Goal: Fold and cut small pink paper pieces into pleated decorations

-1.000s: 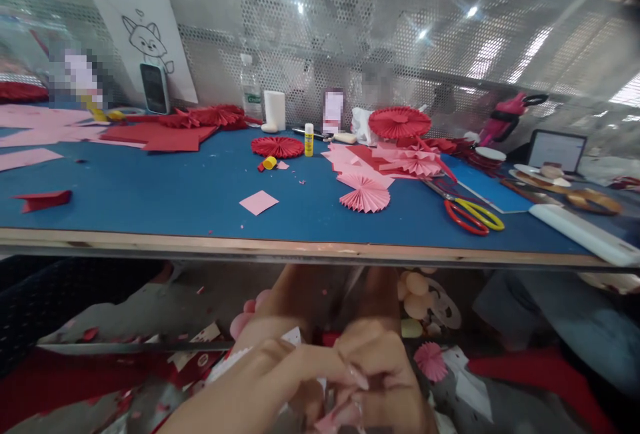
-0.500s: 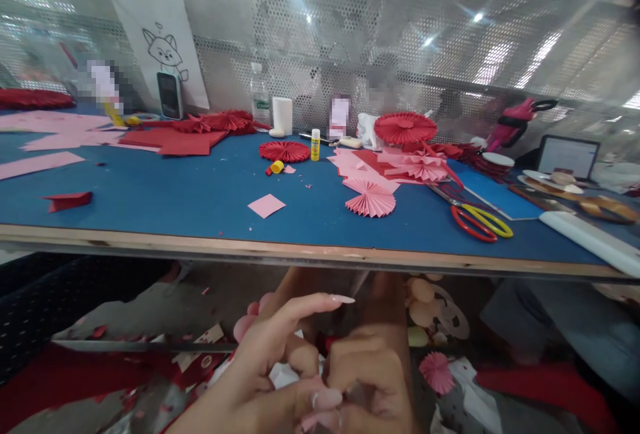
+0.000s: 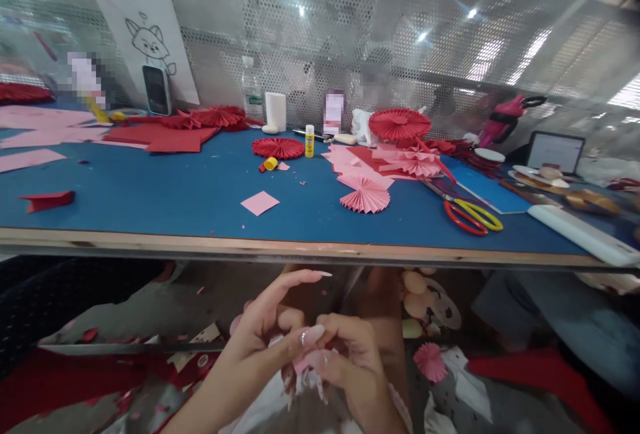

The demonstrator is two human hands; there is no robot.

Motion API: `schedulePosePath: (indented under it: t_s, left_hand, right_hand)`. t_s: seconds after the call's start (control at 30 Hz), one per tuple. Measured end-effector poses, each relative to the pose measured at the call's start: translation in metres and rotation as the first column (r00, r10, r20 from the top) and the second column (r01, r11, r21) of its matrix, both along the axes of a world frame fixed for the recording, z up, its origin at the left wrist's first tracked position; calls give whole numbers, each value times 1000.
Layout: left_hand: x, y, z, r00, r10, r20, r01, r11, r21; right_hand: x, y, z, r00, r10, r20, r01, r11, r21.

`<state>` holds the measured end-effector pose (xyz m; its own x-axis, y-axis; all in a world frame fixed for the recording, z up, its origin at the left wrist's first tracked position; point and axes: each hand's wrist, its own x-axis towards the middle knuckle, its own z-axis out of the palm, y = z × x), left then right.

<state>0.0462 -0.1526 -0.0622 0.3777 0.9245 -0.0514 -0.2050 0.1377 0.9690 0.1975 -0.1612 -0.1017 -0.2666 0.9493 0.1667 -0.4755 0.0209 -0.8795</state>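
We are pinching a small pink paper [image 3: 311, 359] between our left hand [image 3: 260, 334] and right hand [image 3: 350, 364], low in the frame and below the front edge of the tabletop [image 3: 150, 211]. Our fingers hide part of the paper, so we cannot tell its full shape. Both hands are grasping it, with the left thumb pressing from above and the right hand curling in from the other side. Compared with the previous frame, our hands are sitting higher above the bottom edge and the left index finger is pointing further up and out. A white paper [image 3: 267, 407] is now showing below the hands, not between them. Up on the tabletop, a pink fan [image 3: 365, 194] is lying right of centre, with a red fan [image 3: 278, 148] behind it to the left and scissors [image 3: 473, 215] to the right. These are staying in place.
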Motion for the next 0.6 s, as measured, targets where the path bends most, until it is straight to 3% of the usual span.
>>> schedulePosePath:
  t_s: [0.17, 0.6]
  left_hand:
    - [-1, 7, -5, 1000, -11, -19, 12, 1000, 13]
    - [3, 11, -3, 999, -21, -39, 20, 999, -38]
  right_hand:
    - [1, 1, -1, 999, 4, 45, 2, 992, -127]
    - [4, -1, -2, 998, 15, 61, -4, 986, -169]
